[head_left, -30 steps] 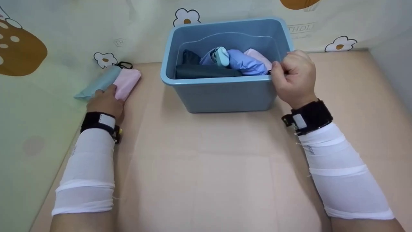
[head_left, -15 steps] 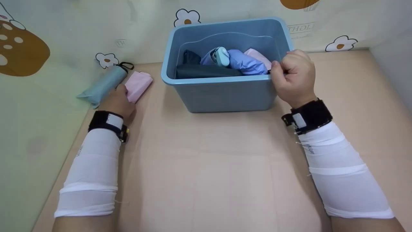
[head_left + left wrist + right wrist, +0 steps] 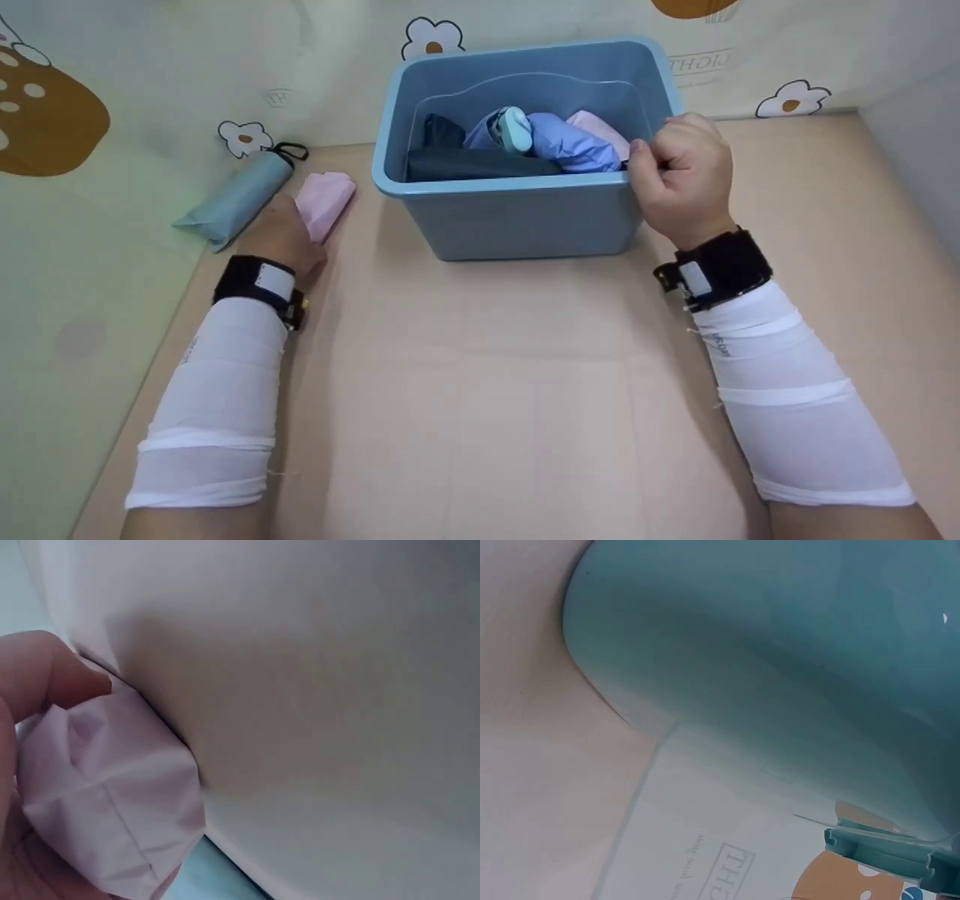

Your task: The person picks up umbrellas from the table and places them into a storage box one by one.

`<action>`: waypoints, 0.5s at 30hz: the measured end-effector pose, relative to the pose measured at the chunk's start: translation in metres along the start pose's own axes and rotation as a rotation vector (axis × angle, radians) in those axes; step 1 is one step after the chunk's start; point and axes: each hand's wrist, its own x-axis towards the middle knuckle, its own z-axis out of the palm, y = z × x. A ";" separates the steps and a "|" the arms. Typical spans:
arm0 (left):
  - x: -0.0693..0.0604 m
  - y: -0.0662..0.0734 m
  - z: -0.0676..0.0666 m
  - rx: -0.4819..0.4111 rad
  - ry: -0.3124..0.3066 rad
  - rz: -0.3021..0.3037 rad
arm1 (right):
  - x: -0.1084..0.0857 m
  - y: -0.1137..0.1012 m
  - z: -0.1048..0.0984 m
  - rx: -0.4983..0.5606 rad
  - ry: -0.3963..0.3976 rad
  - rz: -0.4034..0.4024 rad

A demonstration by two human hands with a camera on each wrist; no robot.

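In the head view, my left hand (image 3: 279, 236) grips a pink folded umbrella (image 3: 324, 202) at its near end, low over the table at the left. The left wrist view shows fingers and thumb curled around the pink fabric (image 3: 112, 787). Just left of that hand lies a light teal folded umbrella (image 3: 244, 196) in its sleeve, its black wrist loop pointing away. My right hand (image 3: 686, 180) holds the right front corner of a blue plastic bin (image 3: 525, 225), thumb over the rim. The right wrist view is filled mostly by the bin's outer wall (image 3: 727, 675).
Inside the bin lie a dark green roll (image 3: 480, 163), a periwinkle umbrella (image 3: 574, 142), a teal handle (image 3: 515, 129) and a pink bundle (image 3: 600, 131). A patterned sheet (image 3: 150, 67) covers the wall behind and left of the beige tabletop (image 3: 487, 390).
My left hand has shifted right, gripping the pink umbrella and drawing it apart from the teal one. The right hand and the bin have stayed in place.
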 end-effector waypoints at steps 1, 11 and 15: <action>-0.001 0.000 0.001 -0.002 -0.014 -0.007 | 0.000 0.000 0.000 0.000 0.001 -0.002; -0.001 -0.003 0.004 -0.038 -0.035 0.011 | 0.000 0.000 0.000 -0.008 -0.002 0.001; -0.003 0.003 -0.002 -0.100 0.020 0.067 | 0.000 0.000 0.001 0.007 0.013 -0.001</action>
